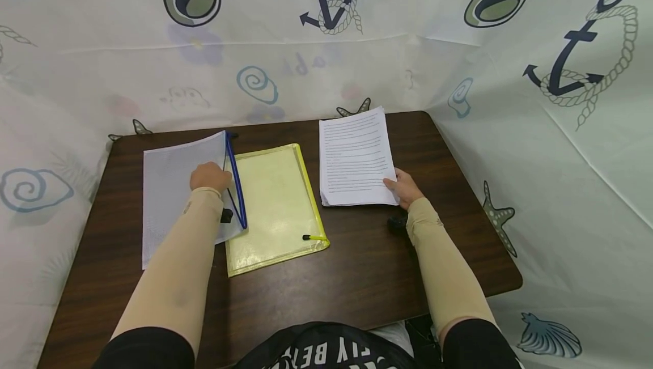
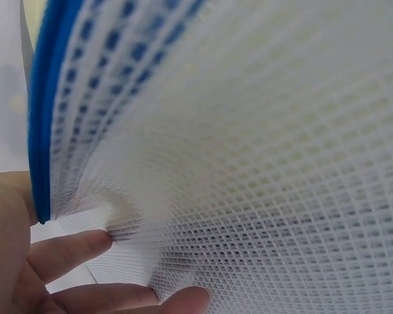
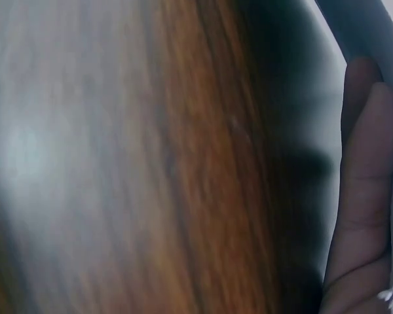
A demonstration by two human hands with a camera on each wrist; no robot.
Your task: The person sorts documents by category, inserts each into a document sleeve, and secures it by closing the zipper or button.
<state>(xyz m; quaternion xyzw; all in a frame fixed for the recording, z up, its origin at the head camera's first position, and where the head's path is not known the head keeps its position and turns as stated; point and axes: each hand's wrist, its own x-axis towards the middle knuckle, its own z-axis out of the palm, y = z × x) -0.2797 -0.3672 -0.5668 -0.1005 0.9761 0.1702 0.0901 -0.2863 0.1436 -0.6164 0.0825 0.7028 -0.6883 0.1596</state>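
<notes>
Two zip pouches on table (image 1: 357, 278), head view: blue-edged mesh pouch (image 1: 168, 187) left, yellow pouch (image 1: 270, 204) just R, contents unclear in both. L hand (image 1: 210, 177), curled, grips blue edge (image 1: 237, 187); mouth looks parted. R hand (image 1: 405, 189) pinches lined-paper stack (image 1: 354, 159) at far right, outside both pouches, so prob. only part-done. L wrist: fingers (image 2: 75, 254) half-bent at mesh. R wrist: fingers (image 3: 370, 183) against paper.

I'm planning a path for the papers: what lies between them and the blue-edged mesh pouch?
In the head view, the yellow pouch, then a strip of bare brown tabletop before the papers.
</notes>
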